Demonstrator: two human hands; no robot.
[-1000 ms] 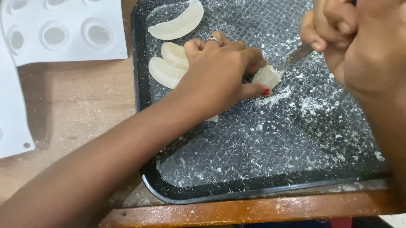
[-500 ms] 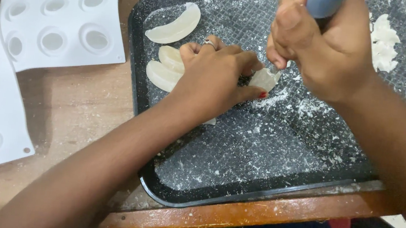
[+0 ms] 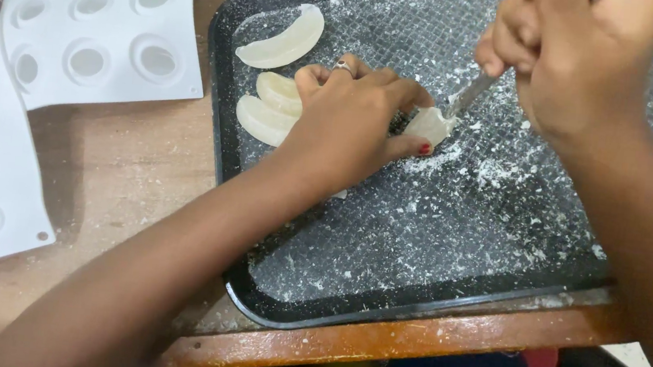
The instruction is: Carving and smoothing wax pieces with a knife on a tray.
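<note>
tray [image 3: 221, 157]: three pale crescents [image 3: 280, 39], crumbs everywhere
left hand [image 3: 348, 122]: fingers pinching a white piece [image 3: 430, 126]
right hand [image 3: 574, 56]: fist closed around a blade [image 3: 469, 93]
table [image 3: 129, 164]: white moulds [image 3: 102, 26] beside tray

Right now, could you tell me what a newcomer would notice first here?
Mid-frame, the left hand pins a pale waxy piece on the crumb-strewn dark metal tray while the right hand works a thin metal blade against it. Three pale crescents lie left; white silicone moulds beyond.
</note>
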